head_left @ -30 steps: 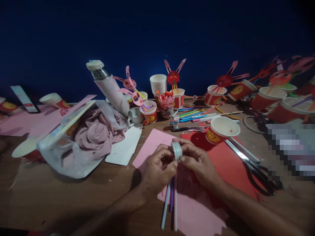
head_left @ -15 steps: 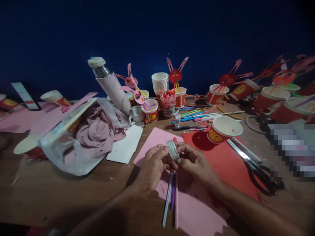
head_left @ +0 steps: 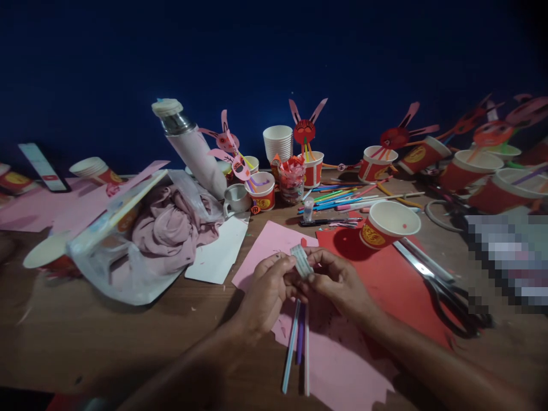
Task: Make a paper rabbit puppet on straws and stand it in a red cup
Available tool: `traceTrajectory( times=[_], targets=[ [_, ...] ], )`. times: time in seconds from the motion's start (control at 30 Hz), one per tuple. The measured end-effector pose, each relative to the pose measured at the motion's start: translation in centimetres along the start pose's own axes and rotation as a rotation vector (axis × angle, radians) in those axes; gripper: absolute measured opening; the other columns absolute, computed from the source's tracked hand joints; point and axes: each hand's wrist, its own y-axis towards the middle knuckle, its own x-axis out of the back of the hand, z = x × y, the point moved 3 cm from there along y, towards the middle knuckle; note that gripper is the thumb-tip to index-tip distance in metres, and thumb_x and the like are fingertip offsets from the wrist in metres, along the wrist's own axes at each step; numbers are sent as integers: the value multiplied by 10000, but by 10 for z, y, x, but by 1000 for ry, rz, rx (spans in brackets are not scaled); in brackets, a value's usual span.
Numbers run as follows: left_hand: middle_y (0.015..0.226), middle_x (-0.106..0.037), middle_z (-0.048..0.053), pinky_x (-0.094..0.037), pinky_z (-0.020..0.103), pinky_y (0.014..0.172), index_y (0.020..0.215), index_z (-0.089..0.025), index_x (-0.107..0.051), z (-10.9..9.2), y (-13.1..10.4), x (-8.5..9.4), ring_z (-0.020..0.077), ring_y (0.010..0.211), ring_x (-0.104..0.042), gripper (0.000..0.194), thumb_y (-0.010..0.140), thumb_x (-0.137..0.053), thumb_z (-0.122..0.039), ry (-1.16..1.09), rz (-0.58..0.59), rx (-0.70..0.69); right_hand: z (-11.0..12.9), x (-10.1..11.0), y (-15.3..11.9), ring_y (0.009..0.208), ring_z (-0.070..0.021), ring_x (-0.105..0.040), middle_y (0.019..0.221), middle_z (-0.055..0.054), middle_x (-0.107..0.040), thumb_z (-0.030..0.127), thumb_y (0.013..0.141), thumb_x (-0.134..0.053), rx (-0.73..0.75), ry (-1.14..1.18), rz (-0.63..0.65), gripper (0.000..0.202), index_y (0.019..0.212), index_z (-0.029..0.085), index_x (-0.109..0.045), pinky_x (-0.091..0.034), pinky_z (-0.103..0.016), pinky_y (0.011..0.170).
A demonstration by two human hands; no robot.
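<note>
Left forearm (head_left: 201,357) in from 7 o'clock, right forearm (head_left: 415,345) from 4. Left hand (head_left: 266,292) and right hand (head_left: 340,281) close together near 5 o'clock, fingers (head_left: 327,258) bent, both pinching.

We're looking out from the person's own head, facing forward and down across the worktop (head_left: 128,342), and it's a wide sweep! The forearms (head_left: 201,362) run in from the bottom edge, with the left grip (head_left: 266,292) and right grip (head_left: 340,279) close by, just below centre. The bottle (head_left: 194,157) sits farther off, a dark blue wall (head_left: 214,51) fills the top, and the left edge cuts off a cup (head_left: 15,181).
</note>
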Motion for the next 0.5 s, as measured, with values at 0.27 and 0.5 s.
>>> traceTrajectory(
  times=[0.27,0.5],
  targets=[
    [555,-531,-16,-398,194,458,727,-148,-468,2,0,-1,93,484,-504,85,733,-533,-202,-32,22,-1,-4,3,2,641,-106,-549,979,-34,-499,125,628,-521,102,-92,42,111,714,188,-487,-476,-270,573],
    [620,-558,-10,-399,208,553,715,-128,-559,3,-3,1,85,553,-493,69,672,-585,-175,67,1,-102,6,7,0,956,-187,-540,1053,-75,-534,156,718,-548,261,-343,10,64,718,191,-494,-463,-299,737]
  ],
)
